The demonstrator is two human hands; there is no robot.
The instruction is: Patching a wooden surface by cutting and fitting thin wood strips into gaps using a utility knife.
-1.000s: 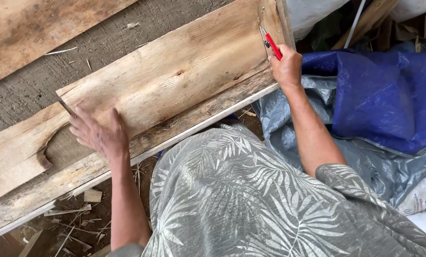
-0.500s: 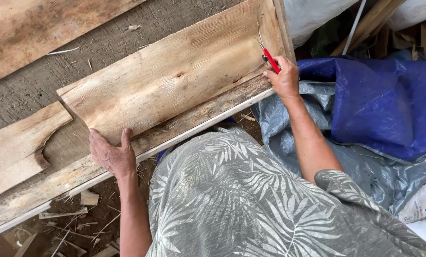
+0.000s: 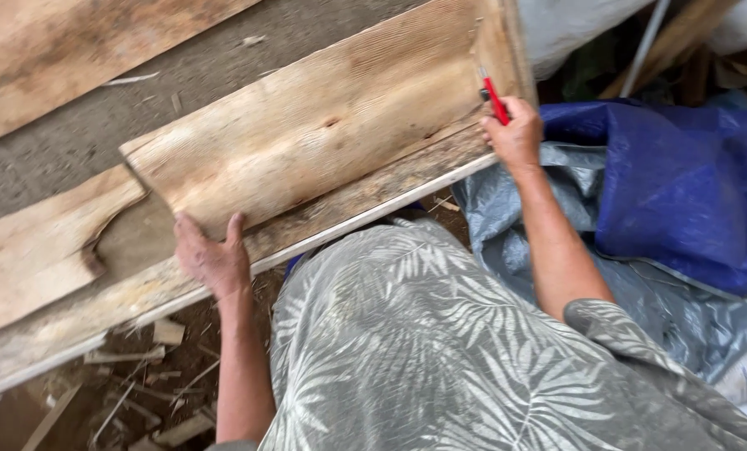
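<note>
A pale wooden board (image 3: pixel 323 125) lies slanted on top of a longer, rougher plank (image 3: pixel 48 259). My left hand (image 3: pixel 213 257) grips the board's near edge at its lower left corner, fingers curled over the wood. My right hand (image 3: pixel 515 132) is closed on a red pencil (image 3: pixel 496 98) at the board's right end, the pencil's tip resting against the wood there. My leaf-patterned shirt fills the lower middle of the view.
A blue tarp (image 3: pixel 682 184) and grey sheeting (image 3: pixel 666 309) lie to the right. Wood scraps (image 3: pixel 165 334) litter the dirt below the planks. Another board (image 3: pixel 73 50) lies at the top left on grey ground.
My left hand slid from flat on the board's face down to its near edge. The board and my right hand with the pencil shifted slightly as the view moved.
</note>
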